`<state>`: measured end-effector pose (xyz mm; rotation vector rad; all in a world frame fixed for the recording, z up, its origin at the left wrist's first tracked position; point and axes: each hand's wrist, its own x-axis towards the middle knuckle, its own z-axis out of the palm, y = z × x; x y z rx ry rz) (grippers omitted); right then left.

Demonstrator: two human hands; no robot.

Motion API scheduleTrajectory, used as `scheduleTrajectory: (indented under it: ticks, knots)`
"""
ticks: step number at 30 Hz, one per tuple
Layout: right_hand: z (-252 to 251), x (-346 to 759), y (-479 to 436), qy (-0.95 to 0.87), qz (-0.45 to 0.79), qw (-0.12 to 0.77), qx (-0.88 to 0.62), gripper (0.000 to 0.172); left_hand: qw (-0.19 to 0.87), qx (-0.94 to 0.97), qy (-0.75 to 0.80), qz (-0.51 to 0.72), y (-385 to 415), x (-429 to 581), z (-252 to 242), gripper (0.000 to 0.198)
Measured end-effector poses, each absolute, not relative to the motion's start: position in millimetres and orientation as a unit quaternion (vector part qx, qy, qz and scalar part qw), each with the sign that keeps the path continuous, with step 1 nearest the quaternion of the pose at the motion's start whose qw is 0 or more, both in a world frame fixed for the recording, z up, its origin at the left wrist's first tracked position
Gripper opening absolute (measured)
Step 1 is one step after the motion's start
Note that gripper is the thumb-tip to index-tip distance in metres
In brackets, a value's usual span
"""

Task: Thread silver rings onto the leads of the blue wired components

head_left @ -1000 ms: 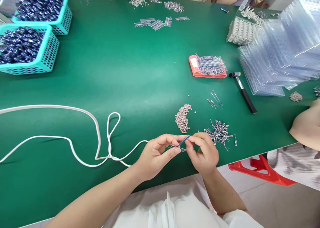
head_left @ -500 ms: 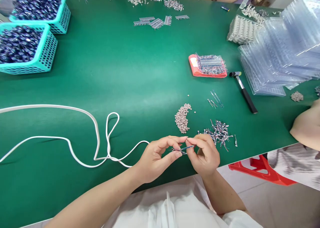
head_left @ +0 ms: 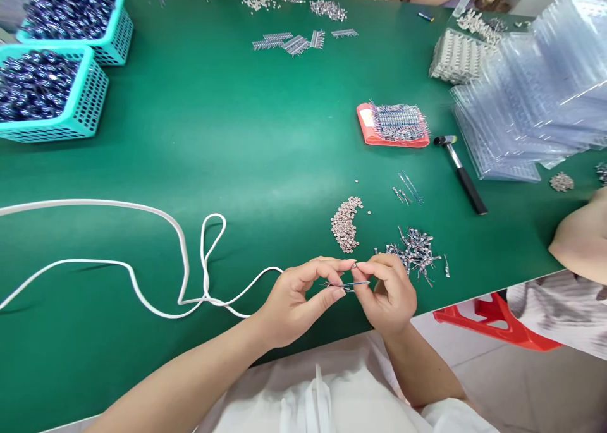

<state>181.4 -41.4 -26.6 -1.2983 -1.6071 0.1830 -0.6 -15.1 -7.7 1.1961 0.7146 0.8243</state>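
Observation:
My left hand is closed on a thin blue component with fine wire leads, pinched near the thumb tip. My right hand is closed close beside it, thumb and index finger pinching a tiny piece at the left fingertips; its kind is too small to make out. Just beyond my hands lies a pile of small pinkish round discs. Right of that is a heap of small parts with wire leads. A few loose leaded parts lie above the heap.
A white cable loops over the green table at left. A hammer, a red pad with rows of leaded parts and stacked clear trays are at right. Turquoise baskets stand far left. Other people sit nearby.
The blue component between my hands has tilted slightly to lie more level. Both hands stay in nearly the same place, fingertips still together.

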Motion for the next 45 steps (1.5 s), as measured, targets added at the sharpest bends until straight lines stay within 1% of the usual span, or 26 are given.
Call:
scheduleTrajectory:
  ticks: [7,10,18,26,32,39,45]
  knots:
    - [-24.0,180.6,-40.1,-0.676,0.069,0.499,-0.538,0.023,0.661,0.568,0.323,0.371,-14.5,0.5,-7.8,0.005]
    - [-24.7,181.1,-40.7,-0.677,0.083,0.501,-0.533,0.024,0.653,0.575,0.321,0.373,-14.2,0.6,-8.7,0.006]
    - [-26.2,182.4,-41.6,-0.656,0.132,0.515,-0.536,0.019,0.606,0.629,0.297,0.386,-13.8,-0.3,-13.3,0.010]
    - [-28.6,182.5,-42.0,-0.666,0.116,0.519,-0.523,0.024,0.619,0.632,0.284,0.368,-11.5,-1.3,-13.9,0.011]
    - [-28.1,183.5,-42.3,-0.666,0.115,0.513,-0.529,0.022,0.628,0.625,0.287,0.364,-11.4,-1.9,-14.0,0.010]
    - [-27.9,182.6,-42.0,-0.661,0.129,0.512,-0.534,0.019,0.662,0.587,0.292,0.362,-11.4,-2.2,-11.6,0.007]
    - [-27.6,182.7,-42.1,-0.661,0.134,0.509,-0.535,0.021,0.676,0.574,0.297,0.354,-10.3,-2.4,-11.6,0.006]
